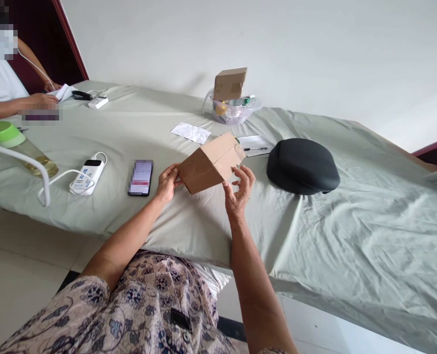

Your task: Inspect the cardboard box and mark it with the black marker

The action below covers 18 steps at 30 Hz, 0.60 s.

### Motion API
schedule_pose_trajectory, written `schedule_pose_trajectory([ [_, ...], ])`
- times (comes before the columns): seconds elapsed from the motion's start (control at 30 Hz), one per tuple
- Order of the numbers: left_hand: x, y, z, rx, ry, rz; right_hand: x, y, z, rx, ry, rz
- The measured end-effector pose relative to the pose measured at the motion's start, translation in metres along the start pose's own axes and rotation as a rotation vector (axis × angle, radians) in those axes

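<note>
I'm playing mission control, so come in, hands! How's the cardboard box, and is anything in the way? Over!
Left hand gripping cardboard box; right hand at its right side. Box tilted. Phone to left, black case to right, neither touching it.

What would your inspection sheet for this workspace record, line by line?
Surface: wrinkled pale green cloth.
Things in hand: brown cardboard box, tilted.
Clutter: phone, black case, pen, green-lidded bottle, plastic basket holding a second box.
Grips: left grip holds the cardboard box's left edge; right grip touches its right side.
Cables: white cable by a white device.
Surroundings: pale wall behind; another person on the left.
</note>
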State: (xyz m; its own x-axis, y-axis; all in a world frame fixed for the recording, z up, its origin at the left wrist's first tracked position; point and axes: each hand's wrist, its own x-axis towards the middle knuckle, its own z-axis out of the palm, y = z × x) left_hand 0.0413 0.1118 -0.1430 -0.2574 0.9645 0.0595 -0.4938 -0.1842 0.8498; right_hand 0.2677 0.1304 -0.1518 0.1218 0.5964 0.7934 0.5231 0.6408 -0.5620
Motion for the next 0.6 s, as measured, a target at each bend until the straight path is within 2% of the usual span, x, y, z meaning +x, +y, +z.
schedule_pose_trajectory([
  [0.13,0.004,0.001,-0.004,0.016,0.01,0.005,0.002,0.002,-0.004,0.008,0.049,0.006],
  [0.27,0.01,-0.001,-0.011,0.017,0.04,-0.004,0.005,0.006,-0.01,-0.03,0.079,0.094],
  [0.4,0.015,-0.004,-0.016,-0.014,0.049,-0.069,0.009,0.01,-0.014,-0.055,0.169,0.199],
  [0.6,0.019,-0.01,-0.018,-0.068,0.06,-0.119,0.013,0.013,-0.009,0.162,0.2,0.372],
])
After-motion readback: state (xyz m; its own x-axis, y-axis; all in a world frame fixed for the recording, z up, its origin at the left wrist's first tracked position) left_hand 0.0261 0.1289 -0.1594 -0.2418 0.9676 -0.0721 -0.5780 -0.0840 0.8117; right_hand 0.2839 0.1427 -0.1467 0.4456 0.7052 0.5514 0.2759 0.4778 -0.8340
